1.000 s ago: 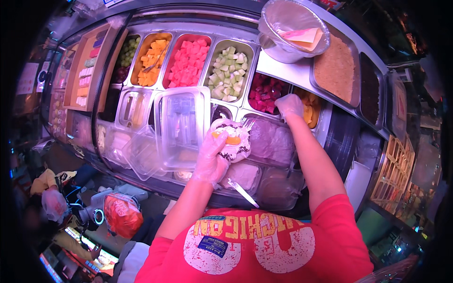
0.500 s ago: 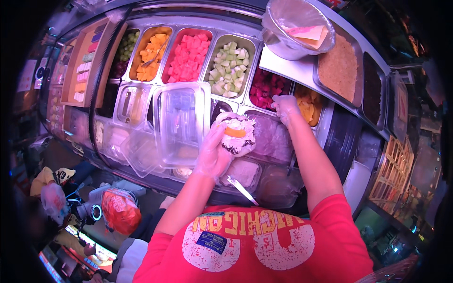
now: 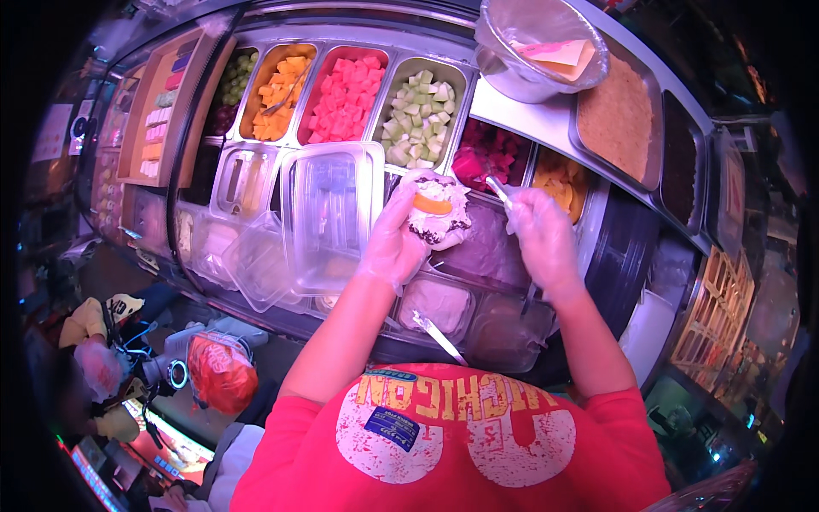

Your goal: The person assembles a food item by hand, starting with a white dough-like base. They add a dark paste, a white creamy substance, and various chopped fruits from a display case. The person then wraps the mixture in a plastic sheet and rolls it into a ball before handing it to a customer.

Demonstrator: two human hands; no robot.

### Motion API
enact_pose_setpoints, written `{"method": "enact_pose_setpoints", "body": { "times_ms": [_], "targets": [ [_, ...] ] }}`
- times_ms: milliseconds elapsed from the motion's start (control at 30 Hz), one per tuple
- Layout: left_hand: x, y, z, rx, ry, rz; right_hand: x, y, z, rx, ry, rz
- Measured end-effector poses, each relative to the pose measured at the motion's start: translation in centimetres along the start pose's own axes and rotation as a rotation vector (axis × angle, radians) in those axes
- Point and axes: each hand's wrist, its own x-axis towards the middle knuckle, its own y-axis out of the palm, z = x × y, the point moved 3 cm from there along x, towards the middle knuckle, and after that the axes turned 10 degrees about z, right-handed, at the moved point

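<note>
My gloved left hand [image 3: 394, 235] is closed around a soft, pale round base topped with white cream [image 3: 442, 229]. A curved orange fruit slice [image 3: 432, 205] lies on the cream, and dark crumbs show along its edge. My gloved right hand [image 3: 544, 235] grips a slim metal utensil [image 3: 500, 191], its far end down among deep-pink fruit cubes [image 3: 479, 162] in a metal pan. Whether it is a spoon or a fork I cannot tell. Orange fruit slices [image 3: 559, 183] fill the pan just right of it. Below my hands lies a container of purple paste [image 3: 486, 247].
Pans of pale green cubes [image 3: 418, 119], pink cubes [image 3: 348, 94] and orange cubes [image 3: 277, 94] line the back. Stacked clear containers [image 3: 333, 213] stand left of my hand. A white-handled spreader [image 3: 439, 339] rests near the front edge. A plastic-lined bin [image 3: 533, 72] stands at the back right.
My right hand, earlier reaching into the deep-pink fruit pan, has drawn back toward me and now shows the metal utensil in its grip. My left hand and its cream-topped base shifted slightly right.
</note>
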Motion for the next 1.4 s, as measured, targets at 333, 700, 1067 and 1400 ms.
{"method": "enact_pose_setpoints", "body": {
  "times_ms": [333,700,1067,1400],
  "targets": [
    [-1.3,1.6,0.1,0.12,0.029,0.006,-4.5,2.8,2.5,-0.729,-0.597,-0.112],
    [-4.4,1.3,-1.1,0.177,0.118,-0.007,-4.8,3.5,3.9,-0.677,-0.488,-0.154],
    [-8.0,1.2,-6.7,0.336,0.238,-0.086,12.2,6.0,-3.4,-1.026,-0.105,0.126],
    [-9.1,1.3,-12.3,0.515,0.296,-0.153,22.9,19.2,-4.9,-0.681,-0.178,0.432]
  ]
}}
